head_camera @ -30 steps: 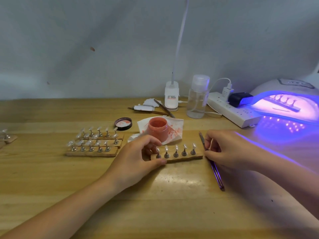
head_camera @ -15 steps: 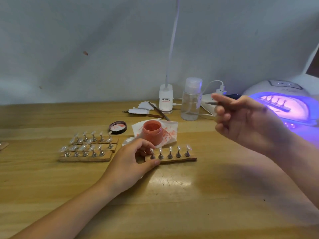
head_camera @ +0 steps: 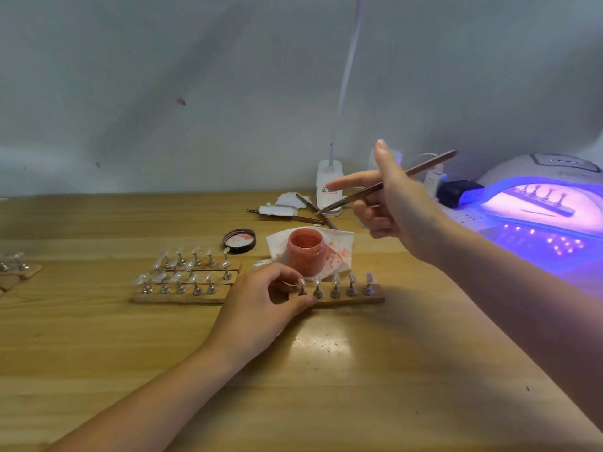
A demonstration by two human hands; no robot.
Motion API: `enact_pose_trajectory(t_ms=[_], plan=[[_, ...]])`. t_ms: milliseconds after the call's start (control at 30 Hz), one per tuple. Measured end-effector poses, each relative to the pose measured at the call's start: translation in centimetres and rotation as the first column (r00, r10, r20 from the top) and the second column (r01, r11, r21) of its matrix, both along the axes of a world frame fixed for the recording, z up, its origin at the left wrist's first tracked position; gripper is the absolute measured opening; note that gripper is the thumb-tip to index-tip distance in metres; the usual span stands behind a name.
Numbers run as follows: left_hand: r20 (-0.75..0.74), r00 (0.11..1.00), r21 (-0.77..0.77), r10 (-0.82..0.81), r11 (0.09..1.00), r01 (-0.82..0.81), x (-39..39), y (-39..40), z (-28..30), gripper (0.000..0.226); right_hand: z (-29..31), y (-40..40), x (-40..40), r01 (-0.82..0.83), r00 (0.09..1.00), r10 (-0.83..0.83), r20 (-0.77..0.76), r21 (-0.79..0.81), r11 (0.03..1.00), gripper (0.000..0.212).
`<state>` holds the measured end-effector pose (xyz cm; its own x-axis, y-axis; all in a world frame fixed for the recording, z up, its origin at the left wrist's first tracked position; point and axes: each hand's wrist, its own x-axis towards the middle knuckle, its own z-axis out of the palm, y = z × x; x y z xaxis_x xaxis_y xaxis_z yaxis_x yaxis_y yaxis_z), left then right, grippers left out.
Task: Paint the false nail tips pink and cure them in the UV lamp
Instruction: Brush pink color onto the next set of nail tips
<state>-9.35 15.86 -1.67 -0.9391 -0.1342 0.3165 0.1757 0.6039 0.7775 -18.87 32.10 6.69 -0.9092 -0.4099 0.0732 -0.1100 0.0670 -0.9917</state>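
five clear nail tips [head_camera: 335, 279] stand on little metal stands in a row on a wooden strip [head_camera: 352, 301] at the middle of the wooden table [head_camera: 326, 386], all unpainted. left hand [head_camera: 261, 308] rests on the table at the strip's left end, thumb and fingers curled round that end, pinching it by the first stand. just behind the strip sits an open jar of pink paint [head_camera: 305, 251] on a paint-smeared tissue [head_camera: 339, 246], its lid [head_camera: 239, 240] lying face up to the left. right hand [head_camera: 394, 203] is raised above and right of the jar, fingers gripping a thin brush [head_camera: 421, 168], index finger stretched out, bristle end pointing down-left, not touching anything. left of the held strip are more strips with clear tips [head_camera: 186, 275], side by side. far right, the uv lamp [head_camera: 541, 203] glows purple with another strip of tips [head_camera: 538, 203] inside. at the back edge: a white bottle [head_camera: 329, 184], spare brushes [head_camera: 310, 216], a power strip [head_camera: 470, 216], blurry.
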Motion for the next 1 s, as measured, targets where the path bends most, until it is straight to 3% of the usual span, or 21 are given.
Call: enact_pose_trajectory(t_ms=[100,233,400,667,733,833,1000], plan=[[-0.006,1.000,0.019,-0.013,1.000,0.013,0.0,0.0,0.2,0.023,-0.3,-1.8,-0.9,0.118,0.984,-0.091,-0.155,0.172,0.978,0.055],[-0.027,1.000,0.021,-0.012,1.000,0.012,-0.1,-0.1,0.1,0.024,-0.9,-3.1,-1.8,0.204,0.931,-0.103,-0.351,0.263,0.943,0.041],[-0.036,0.999,0.059,0.005,0.998,-0.003,-0.1,-0.1,-0.1,0.032,-1.3,-4.3,-2.4,0.144,0.926,0.027,-0.377,0.418,0.897,0.038],[-0.036,0.999,0.071,0.003,0.997,0.000,-0.2,-0.1,0.0,0.030,-2.2,-5.5,-2.3,0.229,0.844,0.115,-0.523,0.547,0.805,0.042],[-0.044,0.999,0.065,0.003,0.998,0.000,-0.1,-0.1,0.1,0.030,-2.0,-5.4,-2.3,0.244,0.829,0.113,-0.548,0.536,0.809,0.043],[-0.035,0.999,0.051,0.002,0.999,0.000,-0.1,0.0,0.1,0.028,-1.2,-4.9,-2.6,0.290,0.813,-0.004,-0.582,0.398,0.871,0.044],[-0.035,0.999,0.043,-0.006,0.999,0.008,0.0,0.0,0.3,0.021,-1.1,-3.9,-3.3,0.378,0.848,-0.264,-0.459,0.176,0.909,0.048]])
